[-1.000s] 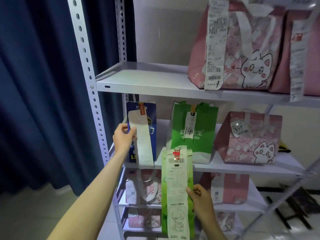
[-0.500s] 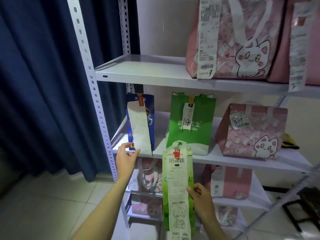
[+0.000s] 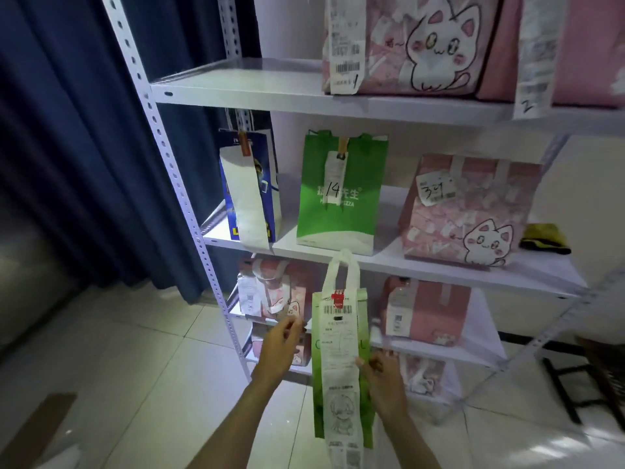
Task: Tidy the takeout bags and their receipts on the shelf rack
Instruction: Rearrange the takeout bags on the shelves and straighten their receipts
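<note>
Pink cat-print bags: seven counted, one (image 3: 416, 45) at twelve o'clock, a plain-sided one (image 3: 575, 49) at one o'clock, one (image 3: 470, 208) at three o'clock, four partly hidden on the lower shelves; green bags: two, one (image 3: 341, 194) at centre, one (image 3: 341, 367) at six o'clock; blue bag (image 3: 257, 187): one, at nine o'clock; hands: two; receipts: nine visible.

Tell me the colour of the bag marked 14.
Green bag, white along the bottom; head view.
</note>
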Tool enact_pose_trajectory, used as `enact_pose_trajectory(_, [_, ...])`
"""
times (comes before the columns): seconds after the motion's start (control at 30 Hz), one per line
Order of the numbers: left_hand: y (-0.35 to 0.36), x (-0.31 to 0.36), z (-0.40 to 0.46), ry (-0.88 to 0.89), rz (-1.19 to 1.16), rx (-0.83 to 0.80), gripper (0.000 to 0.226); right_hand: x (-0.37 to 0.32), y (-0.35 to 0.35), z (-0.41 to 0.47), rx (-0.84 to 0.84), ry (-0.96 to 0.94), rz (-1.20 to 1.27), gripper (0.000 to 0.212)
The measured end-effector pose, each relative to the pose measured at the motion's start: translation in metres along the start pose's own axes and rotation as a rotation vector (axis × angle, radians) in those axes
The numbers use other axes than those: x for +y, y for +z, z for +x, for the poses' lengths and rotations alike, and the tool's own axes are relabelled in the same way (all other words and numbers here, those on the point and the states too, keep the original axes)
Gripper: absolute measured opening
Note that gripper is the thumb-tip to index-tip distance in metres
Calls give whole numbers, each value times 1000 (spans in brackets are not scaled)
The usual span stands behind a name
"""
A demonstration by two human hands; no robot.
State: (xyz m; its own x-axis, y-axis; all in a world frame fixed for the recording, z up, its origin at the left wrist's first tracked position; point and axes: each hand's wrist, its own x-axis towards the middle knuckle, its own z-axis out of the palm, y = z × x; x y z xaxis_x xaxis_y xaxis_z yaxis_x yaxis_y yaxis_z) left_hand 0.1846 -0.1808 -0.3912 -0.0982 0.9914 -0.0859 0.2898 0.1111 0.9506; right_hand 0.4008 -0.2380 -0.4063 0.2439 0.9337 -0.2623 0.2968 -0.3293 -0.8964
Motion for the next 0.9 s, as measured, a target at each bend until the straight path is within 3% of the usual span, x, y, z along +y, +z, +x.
enact_pose_trajectory(0.17, [33,-17,-36,-65,-70,-133,21,23,-10,-12,12,57,40,15])
enact_pose_trajectory(0.47, [50,-69,-36,-206,-5,-181,9,66,2,15,-35,126,44,13])
enact_pose_trajectory(0.7, [61,-83,22,-236,30,-146,12,65,21,68,-31,175,129,22])
enact_pose_trajectory(0.9, [73,-80,98,-178,129,-181,14,46,27,131,-31,167,89,16])
